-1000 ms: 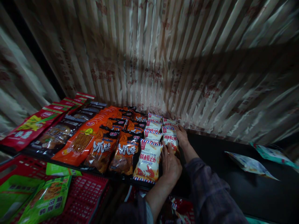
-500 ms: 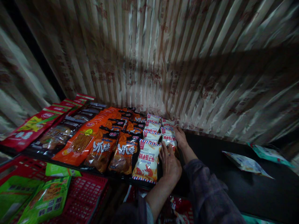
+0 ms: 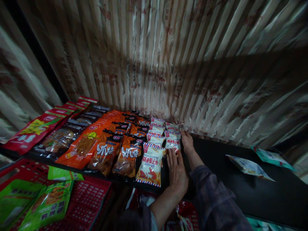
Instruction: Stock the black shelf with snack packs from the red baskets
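Two columns of small white snack bags with red lettering and striped edges lie on the black shelf. My left hand (image 3: 177,169) rests with stretched fingers against the lower end of the front snack bag in the right column (image 3: 172,140). Along that bag's right edge lies my right hand (image 3: 187,141), fingers extended and partly hidden at the tips. To the left of my left hand is the front snack bag of the left column (image 3: 150,165), with others overlapping behind it.
Orange-and-black snack bags (image 3: 128,156), long orange bags (image 3: 83,146), brown bags (image 3: 57,138) and red bags (image 3: 36,128) fill the shelf's left. A red basket (image 3: 92,195) holds green bags (image 3: 51,203). A white bag (image 3: 250,167) and teal bag (image 3: 273,158) lie right on the black shelf (image 3: 216,160).
My left hand has shifted slightly to the right, away from the left column's front bag. The right column's front bag sits slightly straighter. My right hand stays at its edge.
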A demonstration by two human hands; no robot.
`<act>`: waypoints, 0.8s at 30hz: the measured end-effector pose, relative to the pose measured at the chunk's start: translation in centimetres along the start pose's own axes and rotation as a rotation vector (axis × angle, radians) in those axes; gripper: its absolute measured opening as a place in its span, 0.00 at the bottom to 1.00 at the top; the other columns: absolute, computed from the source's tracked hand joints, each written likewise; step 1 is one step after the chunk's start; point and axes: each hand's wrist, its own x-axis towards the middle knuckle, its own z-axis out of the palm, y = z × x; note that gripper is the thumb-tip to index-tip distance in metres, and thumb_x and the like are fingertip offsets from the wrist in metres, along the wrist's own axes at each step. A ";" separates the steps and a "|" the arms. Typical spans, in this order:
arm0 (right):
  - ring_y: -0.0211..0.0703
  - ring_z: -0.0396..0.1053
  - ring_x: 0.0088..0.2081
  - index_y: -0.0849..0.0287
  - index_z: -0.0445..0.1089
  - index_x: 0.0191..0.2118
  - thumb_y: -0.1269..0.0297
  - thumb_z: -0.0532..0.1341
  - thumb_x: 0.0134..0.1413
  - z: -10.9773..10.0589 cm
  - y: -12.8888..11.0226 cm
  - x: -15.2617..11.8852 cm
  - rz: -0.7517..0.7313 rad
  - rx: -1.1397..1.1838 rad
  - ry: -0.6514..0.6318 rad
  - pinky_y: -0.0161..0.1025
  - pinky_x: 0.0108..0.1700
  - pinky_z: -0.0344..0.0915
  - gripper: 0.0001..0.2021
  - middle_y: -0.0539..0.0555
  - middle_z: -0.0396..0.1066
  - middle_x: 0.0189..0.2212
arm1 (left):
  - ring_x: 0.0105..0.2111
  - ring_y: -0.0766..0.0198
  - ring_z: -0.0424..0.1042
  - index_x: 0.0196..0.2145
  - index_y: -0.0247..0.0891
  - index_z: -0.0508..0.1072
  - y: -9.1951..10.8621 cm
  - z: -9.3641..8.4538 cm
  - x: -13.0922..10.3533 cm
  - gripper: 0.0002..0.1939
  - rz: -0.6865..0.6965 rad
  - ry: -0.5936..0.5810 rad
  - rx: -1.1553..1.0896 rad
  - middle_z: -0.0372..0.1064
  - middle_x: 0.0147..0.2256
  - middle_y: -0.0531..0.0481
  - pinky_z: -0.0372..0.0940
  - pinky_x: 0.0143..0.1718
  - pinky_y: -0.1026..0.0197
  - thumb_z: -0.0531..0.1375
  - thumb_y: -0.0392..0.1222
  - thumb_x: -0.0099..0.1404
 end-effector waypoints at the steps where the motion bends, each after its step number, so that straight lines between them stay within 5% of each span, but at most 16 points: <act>1: 0.51 0.71 0.54 0.59 0.73 0.50 0.45 0.55 0.55 -0.2 -0.2 -0.2 -0.013 -0.011 0.001 0.43 0.56 0.63 0.26 0.61 0.77 0.48 | 0.69 0.47 0.29 0.66 0.26 0.55 0.2 0.0 -0.4 0.33 0.007 -0.005 -0.016 0.35 0.69 0.33 0.37 0.69 0.41 0.49 0.27 0.63; 12: 0.51 0.76 0.39 0.60 0.78 0.34 0.54 0.58 0.45 -3.5 -3.8 -7.2 -0.095 -0.072 -0.112 0.43 0.44 0.70 0.17 0.58 0.80 0.34 | 0.68 0.48 0.48 0.61 0.23 0.64 0.8 -2.7 -5.1 0.30 0.097 0.077 -0.106 0.53 0.66 0.33 0.48 0.69 0.45 0.52 0.28 0.59; 18: 0.51 0.76 0.40 0.60 0.77 0.39 0.51 0.56 0.49 -6.4 -6.4 -16.0 -0.152 -0.086 -0.190 0.44 0.44 0.70 0.20 0.58 0.80 0.36 | 0.62 0.53 0.63 0.54 0.25 0.71 -0.4 -4.9 -10.0 0.24 0.115 0.067 -0.171 0.67 0.58 0.34 0.57 0.65 0.52 0.52 0.27 0.61; 24: 0.48 0.77 0.40 0.57 0.78 0.37 0.55 0.59 0.50 -7.6 -8.5 -26.0 -0.185 -0.118 -0.323 0.42 0.45 0.70 0.15 0.54 0.81 0.37 | 0.55 0.53 0.70 0.51 0.25 0.72 -0.2 -9.0 -14.6 0.22 0.116 -0.006 -0.127 0.72 0.52 0.35 0.63 0.60 0.55 0.54 0.24 0.59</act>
